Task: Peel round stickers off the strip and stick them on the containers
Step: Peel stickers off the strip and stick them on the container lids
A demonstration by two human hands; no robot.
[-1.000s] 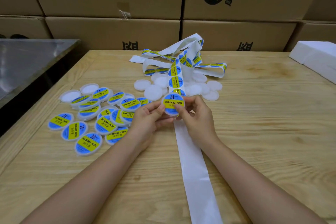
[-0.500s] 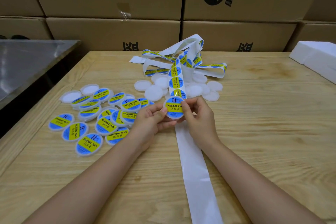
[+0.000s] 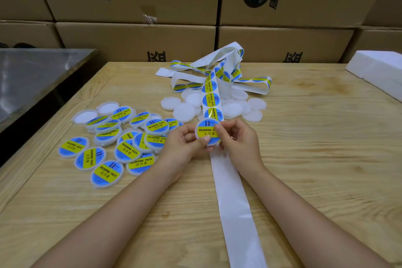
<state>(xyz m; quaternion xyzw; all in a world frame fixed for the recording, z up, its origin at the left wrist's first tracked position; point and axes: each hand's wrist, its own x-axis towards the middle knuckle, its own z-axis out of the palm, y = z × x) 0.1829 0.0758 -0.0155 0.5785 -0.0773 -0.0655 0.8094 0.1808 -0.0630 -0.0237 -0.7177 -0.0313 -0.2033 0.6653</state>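
Cardboard boxes [image 3: 134,43] back the surface [image 3: 304,159]; near its middle your left grip [image 3: 185,144] and right grip [image 3: 240,142] both pinch one container [image 3: 212,143], sticker [image 3: 204,130] on top, just above the strip [image 3: 230,191]. Uneven thumb pressure could crease the sticker or leave an edge lifted; finished containers [image 3: 121,137] lie toward the left edge

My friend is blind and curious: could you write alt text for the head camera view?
The left hand and right hand hold a round container labelled Soldering Paste above a wooden table. Labelled containers lie at left, plain white containers behind, partly under a tangled sticker strip, with stacked cardboard boxes beyond.
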